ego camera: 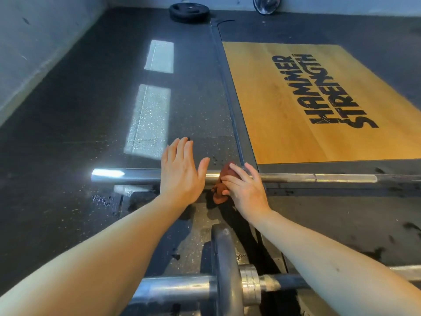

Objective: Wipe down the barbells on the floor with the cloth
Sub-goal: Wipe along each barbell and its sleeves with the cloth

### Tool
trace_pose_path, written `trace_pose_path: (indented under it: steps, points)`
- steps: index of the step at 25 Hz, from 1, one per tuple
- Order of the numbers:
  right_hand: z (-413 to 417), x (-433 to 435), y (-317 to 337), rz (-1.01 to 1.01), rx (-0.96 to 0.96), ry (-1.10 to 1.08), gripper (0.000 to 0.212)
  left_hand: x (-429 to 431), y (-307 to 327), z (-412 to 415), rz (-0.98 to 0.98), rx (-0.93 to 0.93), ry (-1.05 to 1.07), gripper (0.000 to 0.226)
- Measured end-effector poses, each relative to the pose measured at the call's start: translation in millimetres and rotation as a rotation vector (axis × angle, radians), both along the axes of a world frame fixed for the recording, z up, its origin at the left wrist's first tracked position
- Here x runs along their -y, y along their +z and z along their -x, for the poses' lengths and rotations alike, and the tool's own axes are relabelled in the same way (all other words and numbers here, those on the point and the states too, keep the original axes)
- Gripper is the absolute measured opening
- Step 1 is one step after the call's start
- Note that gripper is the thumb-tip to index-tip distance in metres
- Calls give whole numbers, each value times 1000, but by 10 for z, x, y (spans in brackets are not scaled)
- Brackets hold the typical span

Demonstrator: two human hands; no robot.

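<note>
A bare steel barbell [127, 176] lies across the black rubber floor from left to right. My left hand [181, 172] rests flat on its sleeve, fingers straight. Just to the right, my right hand [245, 190] presses a brown cloth [219, 192] against the bar, fingers curled over the cloth. Most of the cloth is hidden under that hand. A second barbell [173, 290] with a dark plate [224, 270] and a steel collar lies close to me at the bottom.
A wooden lifting platform [319, 99] printed HAMMER STRENGTH fills the right side, framed by a metal edge. A black plate [189, 12] lies flat on the floor at the back, and a chrome plate [266, 4] leans on the wall. A grey wall runs along the left.
</note>
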State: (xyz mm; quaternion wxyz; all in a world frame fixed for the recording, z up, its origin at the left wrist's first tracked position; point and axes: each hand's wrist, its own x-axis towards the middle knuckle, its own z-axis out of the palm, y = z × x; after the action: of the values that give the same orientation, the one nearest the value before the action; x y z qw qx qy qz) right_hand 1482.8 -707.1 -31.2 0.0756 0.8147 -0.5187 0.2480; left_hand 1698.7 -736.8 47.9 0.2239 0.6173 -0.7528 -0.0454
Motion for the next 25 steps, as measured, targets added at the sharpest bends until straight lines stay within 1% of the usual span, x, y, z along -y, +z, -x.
trace_pose_path:
  steps: [2, 5, 7, 8, 9, 11, 12, 14, 15, 17, 19, 20, 21, 23, 24, 25]
  points:
    - [9, 226, 13, -44, -22, -15, 17, 191, 40, 49, 23, 39, -19, 60]
    - [-57, 554, 131, -163, -5, -104, 14, 347, 143, 63, -88, 125, -41, 66]
    - [-118, 709, 353, -311, 129, -251, 24, 290, 126, 71, -116, 188, -18, 79]
    - [-142, 779, 444, -397, 196, -339, 28, 245, 104, 61, -117, 231, -18, 89]
    - [-159, 832, 481, -457, 232, -382, 31, 207, 72, 34, -124, 281, -25, 101]
    - [-217, 828, 425, -453, 203, -316, 39, 226, 23, -50, -151, 341, -39, 118]
    - [-217, 753, 352, -397, 158, -227, 42, 276, 42, -82, -174, 334, -61, 120]
    - [-141, 519, 89, -214, 72, -92, 44, 434, 88, -78, -207, 276, -105, 113]
    - [-63, 445, -36, -166, 41, -61, 45, 548, 133, -57, -221, 239, -107, 107]
    - [72, 440, -88, -114, 32, -63, 49, 762, 233, -7, -265, 201, -101, 98]
    - [21, 594, -13, -119, 25, -90, 48, 865, 235, 22, -269, 229, -68, 94]
    - [-46, 714, 47, -127, 19, -145, 43, 853, 210, 42, -266, 250, -56, 95]
    - [-114, 854, 131, -182, 36, -217, 37, 816, 172, 55, -254, 277, -48, 97]
    - [-257, 1096, 291, -350, 170, -405, 29, 785, 110, 53, -220, 316, -33, 103]
    - [-266, 1165, 320, -365, 200, -474, 28, 819, 117, 62, -223, 309, -34, 105]
    - [-240, 1160, 336, -357, 218, -478, 25, 869, 153, 69, -247, 308, -47, 106]
